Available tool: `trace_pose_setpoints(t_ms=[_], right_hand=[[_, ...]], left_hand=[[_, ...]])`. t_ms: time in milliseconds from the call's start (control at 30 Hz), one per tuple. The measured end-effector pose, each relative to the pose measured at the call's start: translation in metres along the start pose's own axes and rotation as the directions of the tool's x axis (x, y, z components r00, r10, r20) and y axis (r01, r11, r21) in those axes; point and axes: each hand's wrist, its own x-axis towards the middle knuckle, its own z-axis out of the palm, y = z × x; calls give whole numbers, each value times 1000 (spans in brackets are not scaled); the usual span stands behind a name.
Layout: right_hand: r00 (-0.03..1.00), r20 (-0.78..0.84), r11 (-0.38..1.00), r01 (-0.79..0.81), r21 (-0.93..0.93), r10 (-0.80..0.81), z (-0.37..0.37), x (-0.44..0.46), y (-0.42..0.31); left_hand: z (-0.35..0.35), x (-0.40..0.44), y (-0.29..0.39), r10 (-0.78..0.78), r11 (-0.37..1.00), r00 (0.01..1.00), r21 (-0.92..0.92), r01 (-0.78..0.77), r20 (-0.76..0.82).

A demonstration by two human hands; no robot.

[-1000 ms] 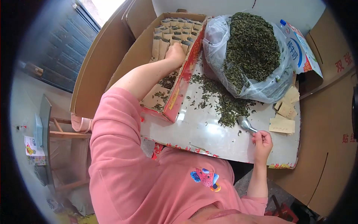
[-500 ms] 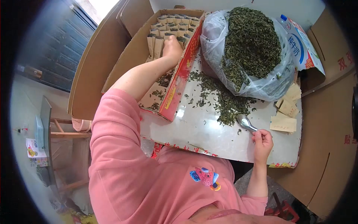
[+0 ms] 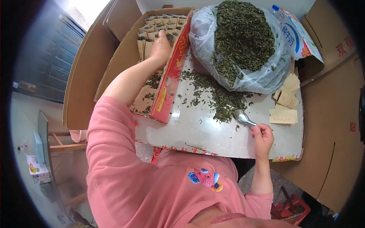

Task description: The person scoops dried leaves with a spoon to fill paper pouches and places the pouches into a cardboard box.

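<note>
Beside loose leaves (image 3: 226, 105) — spoon (image 3: 243, 119) jutting from gripping right fingers (image 3: 267, 131), packets (image 3: 146, 47) by left fingers (image 3: 162, 36), hold unclear

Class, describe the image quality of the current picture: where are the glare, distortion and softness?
Head view: dark curved borders and leaning edges suggest wide-angle distortion; head view: white glare on the tabletop and a glint on the spoon; head view: the dark door looks soft, the bright patch above it washed out.
</note>
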Motion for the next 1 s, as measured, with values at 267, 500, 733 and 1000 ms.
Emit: trace_pose_setpoints(t_ms=[267, 500, 733, 1000], right_hand=[[1000, 10, 999, 27, -29, -27, 1, 0, 0], [997, 21, 997, 75, -32, -75, -4, -6, -11], [995, -43, 990, 85, -109, -90, -14, -21, -11], [995, -65, 991, 72, -109, -80, -12, -22, -7]], left_hand=[[-33, 5, 9, 254, 952, 957, 212, -222, -140], [-62, -58, 119, 643, 713, 754, -255, -653, -133], [8, -177, 220, 816, 475, 293, -290, -831, 498], [115, -244, 270, 776, 599, 444, -300, -743, 448]])
